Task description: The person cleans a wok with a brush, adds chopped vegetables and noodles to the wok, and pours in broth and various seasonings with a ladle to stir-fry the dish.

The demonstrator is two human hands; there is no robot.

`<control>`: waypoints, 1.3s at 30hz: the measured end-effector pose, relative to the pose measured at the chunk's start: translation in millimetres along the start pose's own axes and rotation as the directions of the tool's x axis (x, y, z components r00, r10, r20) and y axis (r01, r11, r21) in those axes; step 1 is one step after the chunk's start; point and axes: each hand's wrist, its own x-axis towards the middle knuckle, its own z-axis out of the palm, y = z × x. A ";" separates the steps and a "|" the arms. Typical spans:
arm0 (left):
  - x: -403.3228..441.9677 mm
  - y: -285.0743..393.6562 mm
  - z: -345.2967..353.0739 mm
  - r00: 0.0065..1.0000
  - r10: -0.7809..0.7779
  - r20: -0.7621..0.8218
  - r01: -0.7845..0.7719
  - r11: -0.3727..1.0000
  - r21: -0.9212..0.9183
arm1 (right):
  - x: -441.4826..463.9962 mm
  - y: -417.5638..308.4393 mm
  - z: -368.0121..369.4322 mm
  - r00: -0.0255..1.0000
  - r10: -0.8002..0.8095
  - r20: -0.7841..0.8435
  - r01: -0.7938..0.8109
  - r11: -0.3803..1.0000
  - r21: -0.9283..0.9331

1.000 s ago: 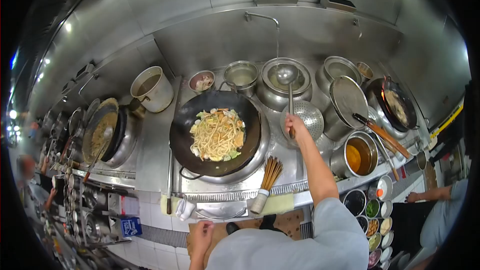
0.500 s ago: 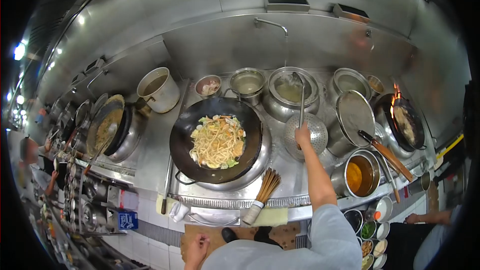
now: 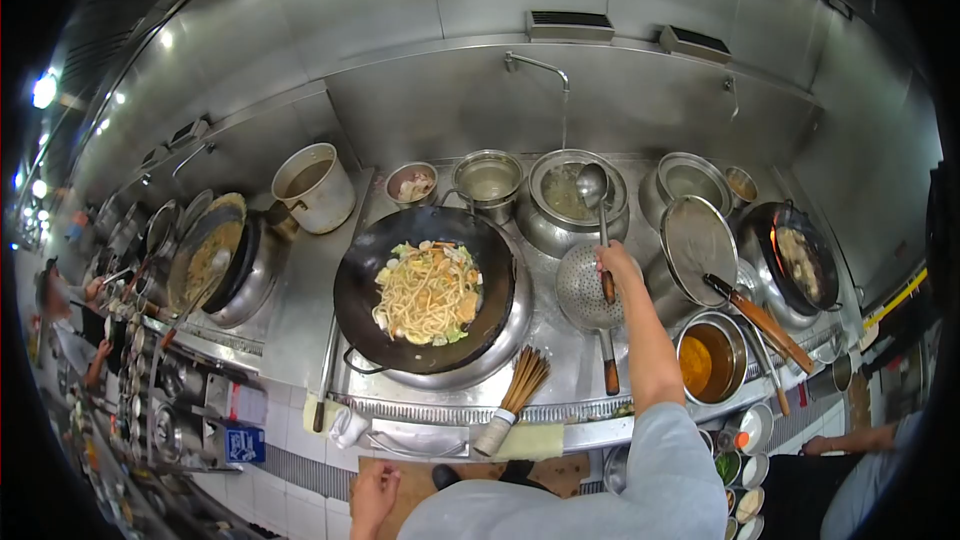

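My right hand (image 3: 615, 262) is closed around the handle of a metal ladle (image 3: 592, 183). The ladle's bowl is over a steel pot of water (image 3: 545, 225) under the tap. Beneath the handle, a perforated strainer (image 3: 580, 305) lies on the counter, its wooden-tipped handle toward me. To the left sits a black wok (image 3: 355, 280) with thick noodles (image 3: 425, 295), greens and other pieces inside. Down near my body, my left hand (image 3: 374, 492) is loosely curled, with nothing seen in it; it touches none of the cookware.
A bamboo brush (image 3: 523, 380) and a folded cloth (image 3: 347, 428) lie at the counter's front edge. A pot of orange liquid (image 3: 742, 350) stands right of my forearm. Farther right, a wok (image 3: 765, 250) has flames inside. Another person's arm (image 3: 850, 440) shows at lower right.
The ladle's bowl has turned and now shows its rounded shape over the water pot. My right hand has shifted slightly along with the view. Flames at the right wok have dropped.
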 end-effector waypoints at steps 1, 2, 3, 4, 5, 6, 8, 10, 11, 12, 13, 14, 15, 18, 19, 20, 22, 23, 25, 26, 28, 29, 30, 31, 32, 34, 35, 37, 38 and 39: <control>1.7 6.1 -2.0 1.000 0.021 -0.007 -0.021 1.000 0.006 | 10.0 3.5 2.0 1.000 0.009 0.003 -0.009 0.999 -0.048; 3.6 11.0 -3.6 0.999 0.043 -0.012 -0.043 0.999 0.014 | 23.2 10.3 3.9 1.000 0.020 0.006 -0.019 0.995 -0.093; 5.5 14.1 -4.6 0.999 0.042 -0.014 -0.042 0.999 0.016 | 44.1 17.8 6.3 1.000 0.020 0.009 -0.019 0.996 -0.092; 7.7 16.2 -5.0 0.998 0.059 0.010 -0.060 0.998 0.023 | 70.0 22.6 9.3 0.993 0.085 0.087 -0.068 0.981 -0.179; 10.2 19.0 -5.8 0.996 0.077 0.034 -0.078 0.996 0.031 | 86.1 20.7 11.0 0.975 0.155 0.158 -0.108 0.957 -0.268; 12.6 25.1 -5.6 0.996 0.077 0.034 -0.078 0.996 0.038 | 91.1 12.1 13.7 0.975 0.155 0.161 -0.110 0.959 -0.263; 16.4 41.8 -1.8 0.988 0.136 0.069 -0.138 0.990 0.024 | 84.1 -4.2 22.1 0.952 0.198 0.232 -0.267 0.907 0.325; 25.7 54.8 4.9 0.969 0.207 0.132 -0.212 0.977 0.022 | 23.5 -37.4 19.1 0.951 0.150 0.270 -0.282 0.779 0.560; 32.4 63.3 9.1 0.942 0.279 0.185 -0.286 0.958 0.009 | 2.1 -49.1 13.9 0.952 0.082 0.294 -0.283 0.598 0.750; 38.8 74.5 11.6 0.937 0.286 0.199 -0.293 0.956 0.003 | 2.9 -42.8 7.4 0.961 0.058 0.270 -0.239 0.665 0.707; 46.6 88.2 13.2 0.911 0.310 0.274 -0.286 0.950 -0.124 | -9.2 -42.9 -1.1 0.965 0.063 0.253 -0.230 0.664 0.712; 54.9 103.5 14.7 0.875 0.341 0.344 -0.265 0.932 -0.249 | -28.2 -47.8 -10.9 0.916 0.144 0.374 -0.388 0.554 0.737; 63.1 122.2 17.0 0.849 0.388 0.358 -0.304 0.914 -0.270 | -48.3 -51.8 -20.3 0.845 0.204 0.494 -0.531 0.424 0.734; 89.3 156.8 46.3 0.746 0.580 0.326 -0.462 0.804 -0.375 | -106.7 -19.5 -46.9 0.802 0.103 0.588 -0.583 0.351 0.733; 97.2 171.2 59.5 0.728 0.595 0.340 -0.440 0.786 -0.434 | -132.3 -7.8 -53.1 0.755 0.019 0.655 -0.621 0.342 0.705; 104.3 184.4 76.4 0.710 0.610 0.352 -0.415 0.766 -0.490 | -158.9 4.8 -57.0 0.791 0.029 0.611 -0.576 0.373 0.727; 134.6 176.9 144.0 0.674 0.648 0.354 -0.410 0.727 -0.551 | -208.7 32.6 -59.8 0.819 0.028 0.573 -0.527 0.432 0.732; 145.6 171.2 179.2 0.709 0.434 0.556 0.005 0.785 -0.619 | -231.2 46.1 -60.8 0.840 0.026 0.542 -0.485 0.485 0.728; 165.7 173.1 232.8 0.724 0.326 0.608 0.186 0.757 -0.627 | -269.0 73.0 -58.5 0.852 0.002 0.524 -0.458 0.487 0.744; 181.8 168.9 260.1 0.740 0.201 0.642 0.343 0.707 -0.618 | -289.5 76.9 -57.4 0.867 -0.006 0.499 -0.425 0.515 0.745; 203.8 182.1 288.8 0.794 0.055 0.606 0.457 0.603 -0.654 | -317.0 87.3 -53.9 0.884 -0.041 0.466 -0.375 0.535 0.757; 215.5 199.1 296.8 0.847 0.036 0.531 0.418 0.571 -0.706 | -323.4 93.2 -51.5 0.887 -0.044 0.460 -0.369 0.533 0.762; 228.5 217.4 305.0 0.887 0.088 0.453 0.329 0.567 -0.755 | -328.8 98.7 -48.5 0.884 -0.104 0.456 -0.321 0.573 0.754; 242.2 236.8 310.5 0.919 0.139 0.370 0.236 0.557 -0.796 | -331.1 102.6 -48.3 0.876 -0.164 0.453 -0.271 0.611 0.744; 255.1 258.0 307.9 0.918 0.143 0.369 0.233 0.558 -0.796 | -317.9 115.3 -51.4 0.795 -0.274 0.541 -0.352 0.519 0.779; 275.0 286.9 297.9 0.848 0.175 0.500 0.294 0.629 -0.720 | -272.3 112.7 -35.6 0.856 -0.194 0.479 -0.244 0.665 0.706; 280.6 285.9 296.3 0.853 0.168 0.495 0.294 0.629 -0.720 | -242.2 109.2 -26.1 0.908 -0.125 0.400 -0.151 0.792 0.592; 289.9 273.8 289.1 0.907 0.234 0.351 -0.082 0.913 -0.399 | -143.1 124.3 -6.9 0.905 -0.159 0.395 -0.015 0.915 0.403; 284.7 263.2 288.1 0.914 0.226 0.336 -0.082 0.916 -0.393 | -110.2 129.1 9.8 0.935 -0.193 0.297 0.075 0.927 0.367; 268.3 244.9 291.7 0.929 0.294 0.224 -0.205 0.914 -0.350 | -88.4 125.3 28.3 0.951 -0.238 0.198 0.166 0.933 0.320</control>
